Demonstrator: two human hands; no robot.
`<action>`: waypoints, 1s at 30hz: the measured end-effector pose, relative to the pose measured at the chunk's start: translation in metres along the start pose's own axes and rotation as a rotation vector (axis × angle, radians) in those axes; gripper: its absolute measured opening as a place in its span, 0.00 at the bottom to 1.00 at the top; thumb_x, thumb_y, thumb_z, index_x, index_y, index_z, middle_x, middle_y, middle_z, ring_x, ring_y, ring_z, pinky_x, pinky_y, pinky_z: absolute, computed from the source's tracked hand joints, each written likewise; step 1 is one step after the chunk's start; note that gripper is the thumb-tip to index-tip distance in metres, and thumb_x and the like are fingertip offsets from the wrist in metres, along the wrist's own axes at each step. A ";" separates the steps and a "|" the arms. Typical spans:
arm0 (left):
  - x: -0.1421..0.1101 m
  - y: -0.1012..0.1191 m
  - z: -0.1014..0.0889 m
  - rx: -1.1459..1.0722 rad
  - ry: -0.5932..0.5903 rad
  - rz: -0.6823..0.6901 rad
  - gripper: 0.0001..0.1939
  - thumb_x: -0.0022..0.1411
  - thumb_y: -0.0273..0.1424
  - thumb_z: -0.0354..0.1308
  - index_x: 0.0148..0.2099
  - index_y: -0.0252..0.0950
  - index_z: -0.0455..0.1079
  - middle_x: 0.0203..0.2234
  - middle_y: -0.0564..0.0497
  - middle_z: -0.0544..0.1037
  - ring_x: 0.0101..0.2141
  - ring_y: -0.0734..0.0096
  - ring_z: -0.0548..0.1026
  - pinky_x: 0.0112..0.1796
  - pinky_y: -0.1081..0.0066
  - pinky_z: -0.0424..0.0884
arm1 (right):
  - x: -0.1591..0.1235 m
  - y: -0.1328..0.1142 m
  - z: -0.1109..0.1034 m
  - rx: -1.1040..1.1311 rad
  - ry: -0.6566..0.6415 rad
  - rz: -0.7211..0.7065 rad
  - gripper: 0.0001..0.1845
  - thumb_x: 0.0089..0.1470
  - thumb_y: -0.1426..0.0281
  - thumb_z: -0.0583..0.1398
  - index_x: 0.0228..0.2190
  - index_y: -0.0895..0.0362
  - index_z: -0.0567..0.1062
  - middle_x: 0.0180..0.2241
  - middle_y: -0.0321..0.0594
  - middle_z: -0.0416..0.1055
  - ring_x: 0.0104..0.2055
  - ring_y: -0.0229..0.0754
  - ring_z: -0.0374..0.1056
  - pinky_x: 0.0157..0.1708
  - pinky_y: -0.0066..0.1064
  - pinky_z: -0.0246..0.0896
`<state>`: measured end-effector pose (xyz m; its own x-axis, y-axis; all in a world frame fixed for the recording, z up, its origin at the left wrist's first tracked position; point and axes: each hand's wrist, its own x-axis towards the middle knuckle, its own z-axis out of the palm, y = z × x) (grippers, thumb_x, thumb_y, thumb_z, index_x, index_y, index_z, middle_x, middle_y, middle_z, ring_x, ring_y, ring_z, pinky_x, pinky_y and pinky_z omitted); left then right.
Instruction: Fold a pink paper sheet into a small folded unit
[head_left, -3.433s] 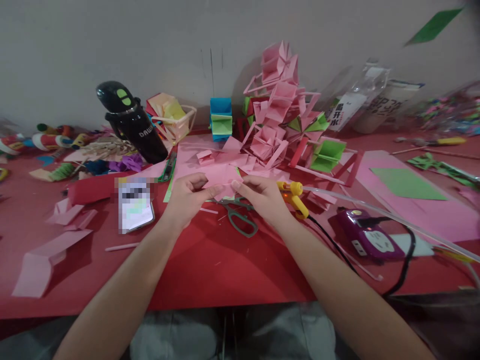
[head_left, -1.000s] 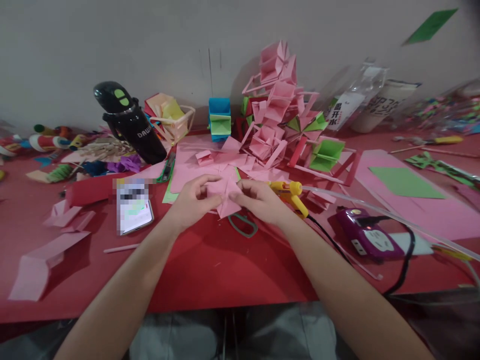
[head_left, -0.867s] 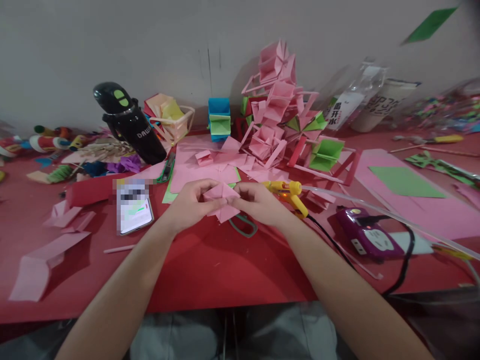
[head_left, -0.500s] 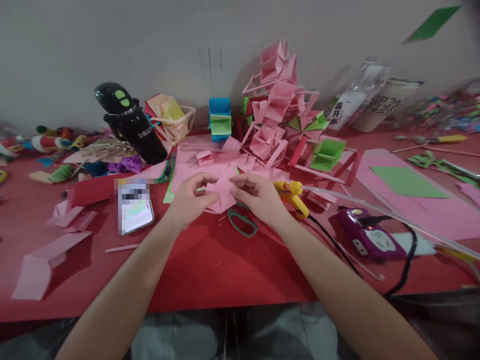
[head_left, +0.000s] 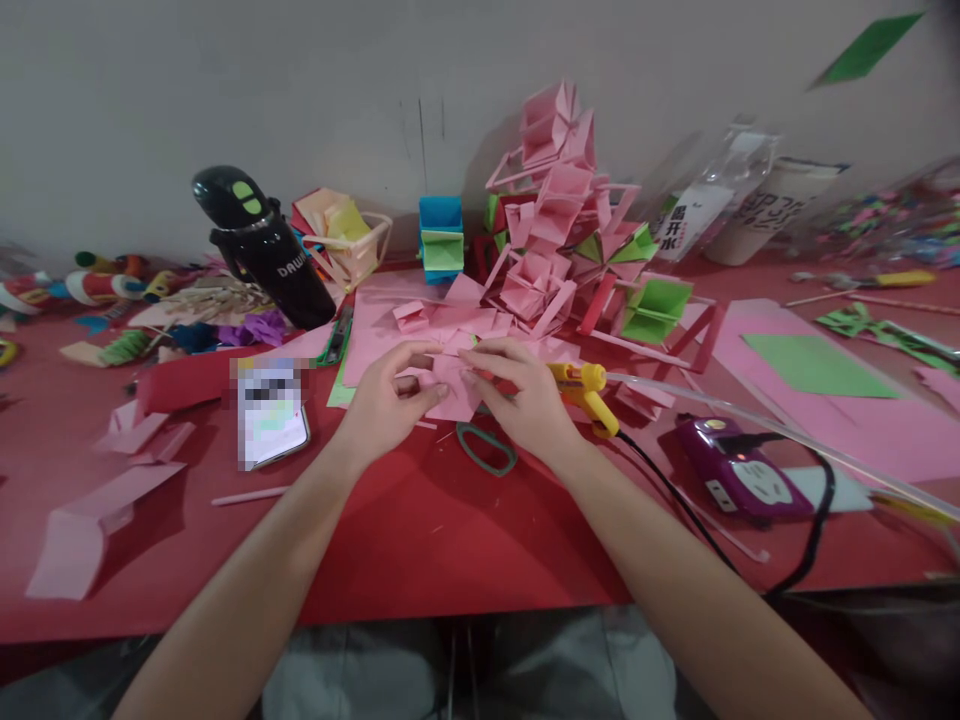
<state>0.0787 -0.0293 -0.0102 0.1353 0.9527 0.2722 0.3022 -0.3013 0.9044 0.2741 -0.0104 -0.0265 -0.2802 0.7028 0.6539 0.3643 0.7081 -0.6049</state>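
A folded piece of pink paper [head_left: 454, 392] is held between both hands above the middle of the red table. My left hand [head_left: 397, 395] grips its left side with curled fingers and thumb. On the opposite side, my right hand [head_left: 517, 390] pinches the paper's edge between fingertips and thumb. Part of the fold is hidden behind the fingers. Scissors [head_left: 486, 448] lie just below the right hand, only their grey-green handle showing. A yellow glue gun [head_left: 585, 390] rests right of that hand. Behind the hands lie pink sheets and a small folded pink paper piece [head_left: 409, 317].
A tall stack of folded pink paper boxes [head_left: 555, 210] stands behind. At left are a black bottle [head_left: 266, 250], a phone [head_left: 274, 415] and a green utility knife [head_left: 339, 337]. A purple power strip [head_left: 742, 470] with a black cord and a green sheet [head_left: 817, 364] lie at right.
The pink paper has turned and shifted slightly between the fingers. My left thumb has moved up and right a little on it; both hands stay in nearly the same place.
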 end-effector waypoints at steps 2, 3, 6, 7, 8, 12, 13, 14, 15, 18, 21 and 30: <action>0.000 0.001 0.000 0.000 0.004 0.005 0.19 0.55 0.27 0.65 0.49 0.38 0.72 0.44 0.47 0.74 0.44 0.65 0.74 0.35 0.71 0.77 | 0.000 0.001 0.000 -0.032 0.006 -0.035 0.13 0.61 0.72 0.60 0.46 0.53 0.80 0.45 0.45 0.73 0.49 0.44 0.71 0.50 0.41 0.68; 0.000 0.002 0.001 0.001 0.007 0.005 0.18 0.55 0.27 0.64 0.49 0.38 0.71 0.44 0.47 0.74 0.44 0.65 0.74 0.35 0.71 0.77 | 0.000 0.002 0.000 -0.045 0.006 -0.049 0.13 0.61 0.72 0.60 0.46 0.52 0.80 0.45 0.45 0.73 0.49 0.45 0.71 0.50 0.41 0.68; 0.000 0.002 0.001 0.011 0.017 0.001 0.18 0.55 0.26 0.64 0.49 0.38 0.71 0.45 0.47 0.74 0.45 0.65 0.74 0.35 0.71 0.77 | -0.001 0.004 -0.001 -0.077 0.003 -0.074 0.13 0.62 0.72 0.60 0.47 0.52 0.79 0.47 0.47 0.72 0.51 0.46 0.70 0.50 0.42 0.68; 0.000 0.001 0.001 0.012 0.019 0.002 0.19 0.55 0.26 0.64 0.49 0.38 0.71 0.44 0.47 0.74 0.45 0.65 0.74 0.35 0.71 0.77 | -0.002 0.004 -0.001 -0.085 0.003 -0.078 0.14 0.62 0.71 0.60 0.47 0.52 0.79 0.48 0.47 0.71 0.51 0.46 0.70 0.50 0.43 0.68; 0.000 0.000 0.001 0.009 0.022 0.003 0.19 0.54 0.26 0.64 0.49 0.38 0.71 0.44 0.47 0.74 0.46 0.65 0.74 0.35 0.71 0.77 | -0.002 0.005 -0.001 -0.092 0.003 -0.081 0.14 0.61 0.71 0.60 0.47 0.52 0.79 0.48 0.47 0.71 0.50 0.46 0.69 0.50 0.43 0.68; 0.000 -0.004 0.001 -0.006 0.036 0.008 0.16 0.54 0.26 0.65 0.46 0.38 0.70 0.43 0.48 0.74 0.45 0.66 0.74 0.36 0.72 0.76 | -0.002 0.004 -0.001 -0.098 -0.007 -0.075 0.13 0.61 0.71 0.60 0.47 0.50 0.79 0.49 0.45 0.70 0.50 0.47 0.69 0.49 0.44 0.68; 0.000 -0.005 0.002 -0.007 0.043 0.009 0.16 0.54 0.26 0.65 0.46 0.37 0.69 0.43 0.48 0.74 0.45 0.66 0.74 0.36 0.72 0.76 | -0.002 0.004 -0.001 -0.091 -0.010 -0.070 0.13 0.61 0.72 0.59 0.46 0.50 0.79 0.48 0.45 0.71 0.51 0.47 0.69 0.50 0.44 0.68; 0.000 -0.006 0.002 -0.006 0.051 0.008 0.16 0.54 0.26 0.66 0.45 0.37 0.69 0.44 0.48 0.74 0.45 0.66 0.74 0.37 0.71 0.76 | -0.001 0.003 -0.002 -0.081 -0.011 -0.064 0.13 0.61 0.72 0.59 0.45 0.50 0.79 0.48 0.45 0.71 0.51 0.47 0.69 0.51 0.45 0.67; 0.000 -0.006 0.003 -0.005 0.060 0.004 0.16 0.54 0.27 0.66 0.45 0.37 0.68 0.44 0.48 0.74 0.45 0.66 0.74 0.37 0.71 0.76 | -0.001 0.002 -0.002 -0.067 -0.011 -0.058 0.12 0.60 0.73 0.60 0.44 0.51 0.79 0.47 0.45 0.71 0.51 0.47 0.69 0.51 0.45 0.67; 0.000 -0.004 0.003 0.021 0.072 -0.007 0.15 0.54 0.27 0.66 0.43 0.36 0.68 0.43 0.48 0.74 0.45 0.66 0.75 0.37 0.70 0.75 | 0.001 -0.002 -0.002 -0.017 0.007 -0.027 0.08 0.59 0.75 0.61 0.39 0.54 0.79 0.43 0.45 0.72 0.48 0.46 0.70 0.50 0.43 0.67; 0.000 -0.001 0.003 0.071 0.033 -0.018 0.11 0.56 0.27 0.64 0.42 0.36 0.69 0.41 0.49 0.75 0.40 0.68 0.76 0.38 0.68 0.75 | 0.002 -0.006 -0.003 0.027 0.012 0.002 0.05 0.58 0.76 0.61 0.35 0.55 0.78 0.41 0.44 0.72 0.46 0.44 0.70 0.49 0.40 0.66; -0.001 -0.001 0.002 0.009 -0.112 -0.029 0.08 0.59 0.27 0.60 0.42 0.37 0.71 0.41 0.49 0.77 0.41 0.68 0.77 0.43 0.65 0.74 | 0.000 -0.010 -0.003 0.005 -0.038 -0.085 0.07 0.61 0.74 0.59 0.35 0.53 0.77 0.43 0.44 0.72 0.48 0.45 0.69 0.50 0.42 0.65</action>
<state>0.0805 -0.0296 -0.0120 0.2314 0.9505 0.2073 0.3155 -0.2748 0.9083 0.2734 -0.0177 -0.0193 -0.3436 0.6425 0.6849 0.3338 0.7653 -0.5504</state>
